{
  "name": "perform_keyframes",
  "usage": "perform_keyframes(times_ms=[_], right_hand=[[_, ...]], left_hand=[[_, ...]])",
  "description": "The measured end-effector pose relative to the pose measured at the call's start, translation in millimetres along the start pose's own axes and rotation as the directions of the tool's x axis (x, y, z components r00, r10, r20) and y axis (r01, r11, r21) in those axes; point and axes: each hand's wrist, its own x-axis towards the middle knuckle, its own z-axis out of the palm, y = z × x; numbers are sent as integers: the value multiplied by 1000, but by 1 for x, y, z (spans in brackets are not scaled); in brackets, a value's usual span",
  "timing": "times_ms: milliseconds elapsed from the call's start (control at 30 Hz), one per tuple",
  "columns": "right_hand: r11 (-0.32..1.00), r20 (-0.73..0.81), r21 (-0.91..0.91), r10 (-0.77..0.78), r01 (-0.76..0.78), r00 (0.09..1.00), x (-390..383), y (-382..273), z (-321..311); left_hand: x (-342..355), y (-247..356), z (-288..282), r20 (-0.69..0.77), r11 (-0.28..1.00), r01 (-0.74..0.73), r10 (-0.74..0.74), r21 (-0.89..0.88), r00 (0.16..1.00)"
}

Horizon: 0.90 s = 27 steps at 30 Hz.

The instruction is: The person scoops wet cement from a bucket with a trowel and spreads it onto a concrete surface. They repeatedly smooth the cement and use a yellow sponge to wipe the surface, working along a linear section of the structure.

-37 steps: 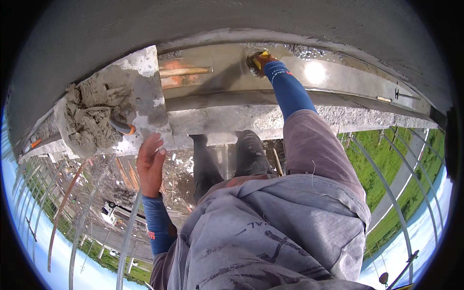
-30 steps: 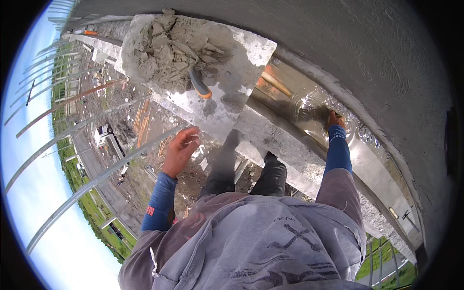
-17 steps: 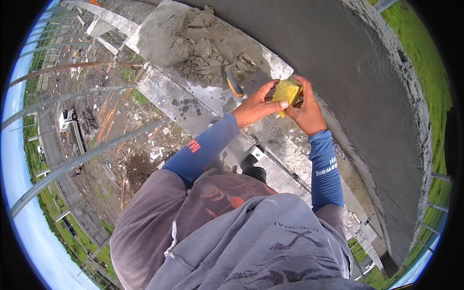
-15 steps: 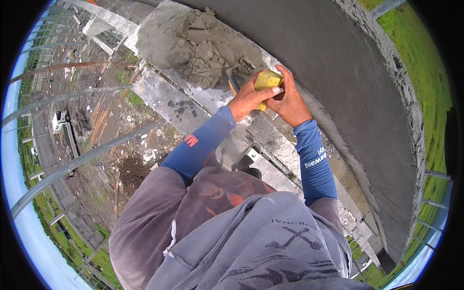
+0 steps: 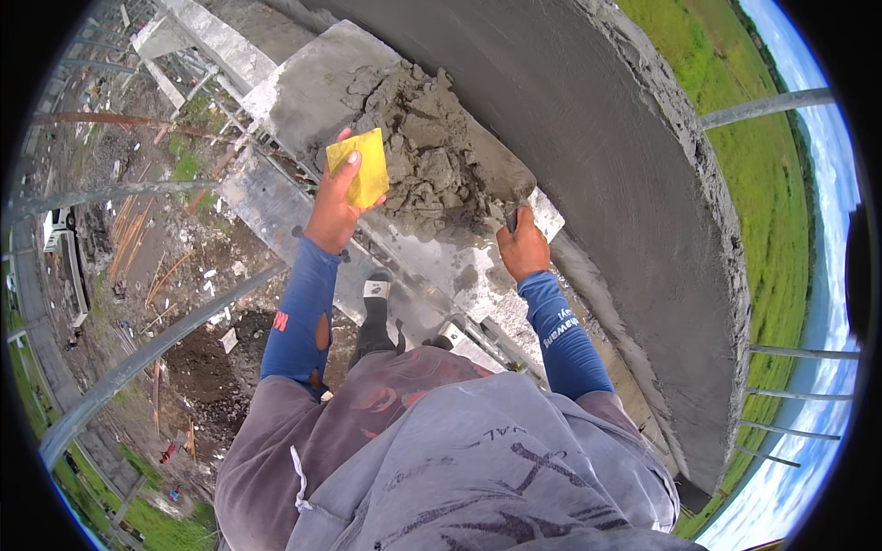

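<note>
A yellow block (image 5: 370, 170) is clasped by the left hand (image 5: 336, 207), a handle (image 5: 512, 220) by the right hand (image 5: 525, 248) near the board's (image 5: 549, 217) right corner.

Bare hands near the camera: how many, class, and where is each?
2: left hand, holding a yellow block near the mortar; right hand, gripping a dark handle at the mortar's right edge.

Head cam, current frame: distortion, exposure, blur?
Head view: heavy fisheye, black corners, the metal pole at lower left bows; head view: daylight, bright sky at right with cloud shapes readable; head view: yellow block in the left hand has crisp edges, mortar texture reads well; head view: right hand hides most of the dark handle.
</note>
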Motion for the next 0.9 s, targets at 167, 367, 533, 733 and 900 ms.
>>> perform_keyframes(times_ms=[167,367,533,733,900], right_hand=[[937,-46,-272,-242,221,969,108,-73,-13],[840,35,-486,-259,242,965,260,-167,42],[798,100,-554,-220,238,970,281,-162,38],[804,295,-537,-105,256,950,228,-85,15],[807,354,-522,-92,278,931,133,-32,7]], left_hand=[[0,3,-31,-32,998,9,-11,-69,999],[-19,-8,-64,-45,994,-24,20,-106,999],[-40,-20,-85,-80,998,-2,-3,-57,997],[-33,-22,-60,-67,991,-39,30,-125,997],[19,-16,-6,-106,1000,-7,5,-20,994]])
